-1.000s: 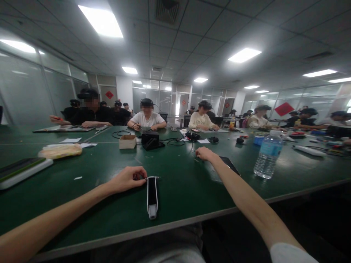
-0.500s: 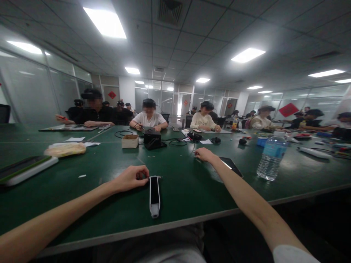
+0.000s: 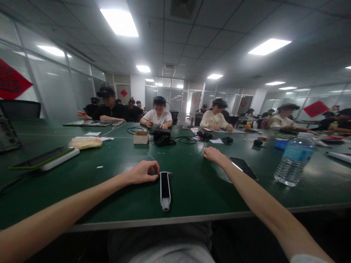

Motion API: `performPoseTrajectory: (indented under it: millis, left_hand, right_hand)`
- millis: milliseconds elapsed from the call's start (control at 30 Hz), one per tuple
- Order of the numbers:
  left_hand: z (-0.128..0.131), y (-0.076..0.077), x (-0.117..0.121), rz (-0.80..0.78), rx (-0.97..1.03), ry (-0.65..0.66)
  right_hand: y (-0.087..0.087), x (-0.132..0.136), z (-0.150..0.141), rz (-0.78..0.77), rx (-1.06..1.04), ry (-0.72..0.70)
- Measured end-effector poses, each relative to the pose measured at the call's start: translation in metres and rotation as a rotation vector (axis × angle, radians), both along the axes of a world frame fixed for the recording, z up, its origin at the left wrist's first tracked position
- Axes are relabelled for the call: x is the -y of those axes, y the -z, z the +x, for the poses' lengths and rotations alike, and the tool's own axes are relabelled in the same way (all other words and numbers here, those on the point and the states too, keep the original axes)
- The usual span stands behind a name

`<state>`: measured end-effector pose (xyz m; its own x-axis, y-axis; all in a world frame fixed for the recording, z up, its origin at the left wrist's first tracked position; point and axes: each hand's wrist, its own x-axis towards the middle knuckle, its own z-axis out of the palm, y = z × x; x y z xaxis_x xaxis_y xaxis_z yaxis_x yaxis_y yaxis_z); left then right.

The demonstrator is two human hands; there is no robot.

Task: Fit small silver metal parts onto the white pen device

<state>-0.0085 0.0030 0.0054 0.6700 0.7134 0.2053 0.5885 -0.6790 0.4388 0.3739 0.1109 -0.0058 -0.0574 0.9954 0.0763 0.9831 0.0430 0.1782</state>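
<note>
My left hand (image 3: 144,172) rests on the green table with thumb and index finger pinched at the top end of a slim white device with a long black face (image 3: 165,188). A thin metal rod (image 3: 169,173) lies across that end; its left end meets my fingertips. The device lies flat, its grey tip towards me. My right hand (image 3: 214,154) is stretched forward on the table, its fingers closed at a tiny thing too small to make out. Beside my right forearm lies a dark phone-like slab (image 3: 244,168).
A water bottle (image 3: 294,160) stands at the right. Further off are a small open box (image 3: 140,137), a black device (image 3: 162,137) and cables (image 3: 186,140). To the left lie a green-edged tablet (image 3: 41,159) and a wrapped bundle (image 3: 85,142). Several people sit across the table.
The view has turned left, so everything appears shifted right in the picture. Both hands keep nearly the same places on the table, fingers still closed.
</note>
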Motion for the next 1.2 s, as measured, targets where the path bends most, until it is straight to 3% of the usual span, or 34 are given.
performPoseTrajectory:
  millis: [433, 833, 1100, 1200]
  left_hand:
    - [-0.003, 0.003, -0.005, 0.225, -0.147, 0.055]
    - [-0.003, -0.008, 0.004, 0.313, -0.242, 0.059]
    - [-0.006, -0.001, -0.004, 0.459, -0.121, -0.04]
    - [-0.002, 0.002, -0.003, 0.515, -0.097, -0.074]
  right_hand:
    - [-0.001, 0.005, -0.012, 0.017, 0.024, 0.042]
    - [-0.01, 0.016, -0.017, 0.117, 0.025, -0.008]
    - [-0.02, 0.041, -0.073, 0.243, -0.101, -0.325]
    - [-0.014, 0.058, -0.105, 0.262, -0.366, -0.633]
